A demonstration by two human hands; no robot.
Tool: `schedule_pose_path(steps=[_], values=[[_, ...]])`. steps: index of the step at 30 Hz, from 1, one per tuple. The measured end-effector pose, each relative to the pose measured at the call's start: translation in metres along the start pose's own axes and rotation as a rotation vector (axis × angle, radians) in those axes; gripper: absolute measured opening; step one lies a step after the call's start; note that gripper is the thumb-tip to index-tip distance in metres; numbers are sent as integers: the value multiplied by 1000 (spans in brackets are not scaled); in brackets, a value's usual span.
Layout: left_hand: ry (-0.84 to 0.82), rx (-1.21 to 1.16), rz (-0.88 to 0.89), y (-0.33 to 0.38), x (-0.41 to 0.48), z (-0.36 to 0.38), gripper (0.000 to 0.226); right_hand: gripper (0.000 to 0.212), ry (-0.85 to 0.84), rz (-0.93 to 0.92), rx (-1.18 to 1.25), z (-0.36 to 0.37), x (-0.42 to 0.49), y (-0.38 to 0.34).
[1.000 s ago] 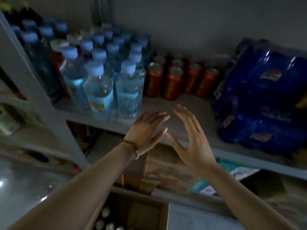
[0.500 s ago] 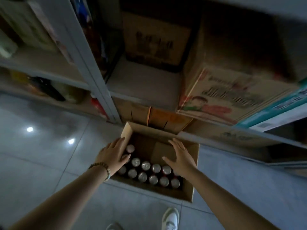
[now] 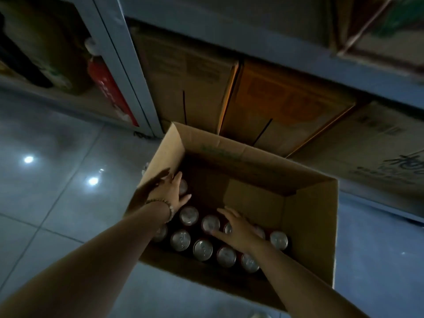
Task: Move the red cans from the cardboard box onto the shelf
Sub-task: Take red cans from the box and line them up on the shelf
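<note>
Glossy grey floor tiles (image 3: 57, 203) fill the left of the frame, with two light spots mirrored in them. Our left hand (image 3: 168, 191) is inside the cardboard box (image 3: 321, 226) against its left wall. Its fingers (image 3: 175, 183) lie straight and loose above one silver can top, thumb out to the right, gripping nothing. A beaded bracelet (image 3: 168, 207) circles that wrist. Our right hand (image 3: 238, 228) lies lower and nearer the centre, fingers spread flat across several can tops, also holding nothing.

Around both hands stand the red cans (image 3: 203, 246), upright in two rows along the box's near side. Their silver lids catch the light, and their red sides barely show in the dark. The far half of the box floor is bare cardboard. The box sits on the tiles, its far rim just beside the foot of the shelf (image 3: 128, 65). Under the lowest board, in the upper centre, we see a brown carton (image 3: 188, 76) with an orange carton (image 3: 286, 104) beside it. A red bottle (image 3: 103, 83) stands in the bay at the upper left.
</note>
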State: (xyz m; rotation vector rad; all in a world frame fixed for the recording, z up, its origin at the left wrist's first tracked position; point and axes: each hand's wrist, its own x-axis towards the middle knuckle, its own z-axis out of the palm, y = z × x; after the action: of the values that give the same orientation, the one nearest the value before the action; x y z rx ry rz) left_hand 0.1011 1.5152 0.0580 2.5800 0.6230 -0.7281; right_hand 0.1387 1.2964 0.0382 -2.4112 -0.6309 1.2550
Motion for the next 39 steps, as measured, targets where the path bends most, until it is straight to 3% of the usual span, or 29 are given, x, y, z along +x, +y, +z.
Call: schedule_pose_path(steps=[5, 12, 16, 20, 24, 27, 29, 33, 36, 39], values=[[-33, 305, -3, 0, 37, 30, 71, 68, 6, -102, -18, 29, 19, 34], [144, 431, 22, -2, 48, 39, 41, 68, 72, -144, -56, 38, 22, 41], [99, 310, 74, 3, 44, 32, 55, 68, 77, -140, 6, 31, 17, 35], [88, -136, 131, 18, 24, 4, 60, 84, 168, -117, 334, -2, 9, 8], [130, -312, 366, 45, -23, -73, 61, 93, 225, -161, 370, -65, -23, -36], [106, -387, 506, 81, -71, -159, 63, 90, 242, -184, 527, -127, -69, -80], [137, -431, 562, 107, -109, -221, 58, 87, 289, -208, 624, -169, -111, -111], [264, -519, 605, 161, -194, -341, 59, 51, 363, -303, 756, -260, -223, -181], [369, -743, 636, 193, -252, -417, 62, 57, 394, -399, 824, -329, -313, -230], [342, -988, 689, 228, -307, -472, 62, 54, 467, -489, 908, -396, -390, -271]])
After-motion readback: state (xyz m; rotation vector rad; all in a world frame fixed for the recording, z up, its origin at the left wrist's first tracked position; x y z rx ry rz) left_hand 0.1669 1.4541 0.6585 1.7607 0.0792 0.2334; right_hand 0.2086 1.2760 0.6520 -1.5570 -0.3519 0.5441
